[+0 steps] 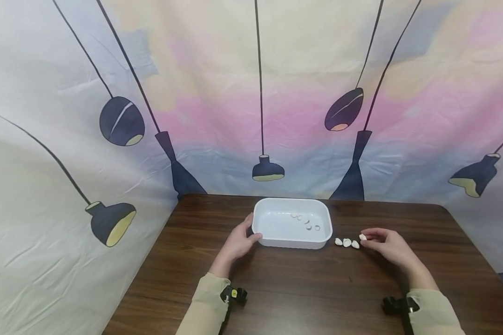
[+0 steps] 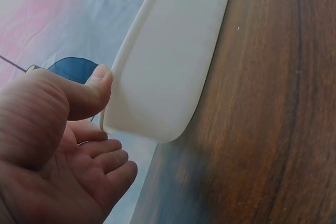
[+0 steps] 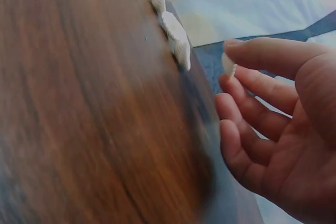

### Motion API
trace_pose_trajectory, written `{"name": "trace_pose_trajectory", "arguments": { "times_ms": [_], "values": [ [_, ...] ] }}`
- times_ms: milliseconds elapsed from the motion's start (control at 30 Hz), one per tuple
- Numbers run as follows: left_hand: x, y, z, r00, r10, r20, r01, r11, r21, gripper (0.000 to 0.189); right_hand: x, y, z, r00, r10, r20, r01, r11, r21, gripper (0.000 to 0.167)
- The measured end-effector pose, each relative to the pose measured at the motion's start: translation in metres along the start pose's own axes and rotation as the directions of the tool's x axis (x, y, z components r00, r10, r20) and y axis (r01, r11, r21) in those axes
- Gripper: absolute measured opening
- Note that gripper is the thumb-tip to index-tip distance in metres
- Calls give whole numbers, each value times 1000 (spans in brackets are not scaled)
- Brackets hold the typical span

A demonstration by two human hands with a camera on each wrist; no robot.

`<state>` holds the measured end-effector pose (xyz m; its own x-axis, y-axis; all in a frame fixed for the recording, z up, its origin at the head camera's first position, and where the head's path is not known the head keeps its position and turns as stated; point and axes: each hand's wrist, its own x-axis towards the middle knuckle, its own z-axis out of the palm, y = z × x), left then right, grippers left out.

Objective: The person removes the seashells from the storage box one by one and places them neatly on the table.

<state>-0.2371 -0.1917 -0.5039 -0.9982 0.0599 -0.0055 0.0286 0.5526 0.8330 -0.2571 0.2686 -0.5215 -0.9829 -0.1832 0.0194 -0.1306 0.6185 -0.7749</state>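
In the head view, my left hand (image 1: 238,241) grips the left end of a white rectangular plastic basin (image 1: 293,244). The left wrist view shows the thumb of that hand (image 2: 58,135) at the rim of the basin (image 2: 168,56), with the other fingers beyond and below it. Right of the basin, my right hand (image 1: 389,245) pinches a small white seashell (image 1: 363,237) between thumb and fingertips. Close by, a short row of ridged white seashells (image 1: 347,243) lies on the table. From the right wrist, the pinched seashell (image 3: 228,65) shows edge-on, partly covered by the fingertips.
Several small pale pieces (image 1: 306,221), some ring-like, lie on the basin floor toward its right side. The dark wood table (image 1: 302,288) runs back to a cloth backdrop (image 1: 218,93) printed with hanging lamps. Each wrist wears a small black camera mount (image 1: 234,295).
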Motion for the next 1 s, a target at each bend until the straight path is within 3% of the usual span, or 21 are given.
{"name": "trace_pose_trajectory", "arguments": {
  "times_ms": [367,1000],
  "values": [
    [-1,4,-1,1000,-4,5,4,1000,-13,75,-4,8,-5,996,31,84,-29,999,-27,46],
    [0,0,0,1000,-3,7,3,1000,-14,77,-4,9,0,996,12,88,-6,997,-74,43]
  ]
}}
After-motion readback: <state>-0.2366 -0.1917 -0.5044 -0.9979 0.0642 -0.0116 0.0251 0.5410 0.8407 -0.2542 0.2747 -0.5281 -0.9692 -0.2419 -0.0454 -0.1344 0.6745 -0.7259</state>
